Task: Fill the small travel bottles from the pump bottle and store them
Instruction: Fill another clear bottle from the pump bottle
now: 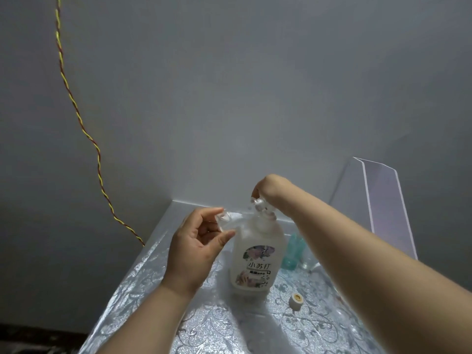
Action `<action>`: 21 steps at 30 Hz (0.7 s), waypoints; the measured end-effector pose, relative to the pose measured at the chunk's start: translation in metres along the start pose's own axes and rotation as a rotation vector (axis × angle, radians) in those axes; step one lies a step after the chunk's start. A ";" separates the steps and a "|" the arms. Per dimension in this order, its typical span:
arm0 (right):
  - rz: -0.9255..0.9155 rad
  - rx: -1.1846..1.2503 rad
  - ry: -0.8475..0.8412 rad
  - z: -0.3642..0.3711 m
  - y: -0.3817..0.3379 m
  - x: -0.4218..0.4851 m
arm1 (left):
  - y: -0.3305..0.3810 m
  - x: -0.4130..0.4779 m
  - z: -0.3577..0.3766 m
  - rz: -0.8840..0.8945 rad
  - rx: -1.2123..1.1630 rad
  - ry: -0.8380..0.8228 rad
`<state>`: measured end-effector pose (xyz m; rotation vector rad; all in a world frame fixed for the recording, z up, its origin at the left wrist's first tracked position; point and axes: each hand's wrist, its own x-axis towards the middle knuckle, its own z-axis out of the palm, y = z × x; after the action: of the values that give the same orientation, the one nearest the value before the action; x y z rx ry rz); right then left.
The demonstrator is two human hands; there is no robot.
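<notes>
Clear plastic makes the small travel bottle (226,222) hard to read. It sits pinched between the thumb and curled fingers of the left hand (194,249), raised above the bench (153,290) near its far edge. Its long axis is tilted, and its mouth appears to point up and to the right, towards the spout, probably so that whatever is pumped out lands inside. How full it is cannot be made out. The pump bottle (258,254) stands upright on the bench towards the far edge, its long axis vertical and its label facing the person. The right hand (270,190) comes in from above with its fingers curled down onto the pump head (260,208), a hold that suits pressing straight down while keeping the tall bottle steady. A loose white cap (296,300) lies on the bench to the right of the pump bottle, nearer the person, likely set aside for closing a filled bottle. Teal bottles (295,250) stand just behind the pump bottle on its right, partly hidden by the right forearm.
</notes>
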<state>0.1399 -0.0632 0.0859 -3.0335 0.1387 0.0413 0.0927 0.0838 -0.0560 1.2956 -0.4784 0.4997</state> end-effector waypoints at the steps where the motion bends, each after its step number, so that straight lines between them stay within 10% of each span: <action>1: 0.001 -0.053 -0.048 0.004 0.001 0.004 | -0.001 0.000 -0.001 -0.002 -0.001 0.005; 21: 0.064 -0.093 -0.066 -0.006 -0.003 0.005 | 0.004 -0.001 0.002 -0.040 -0.010 -0.006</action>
<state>0.1451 -0.0609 0.0922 -3.1150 0.2344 0.1565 0.0896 0.0831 -0.0527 1.2948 -0.4583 0.4599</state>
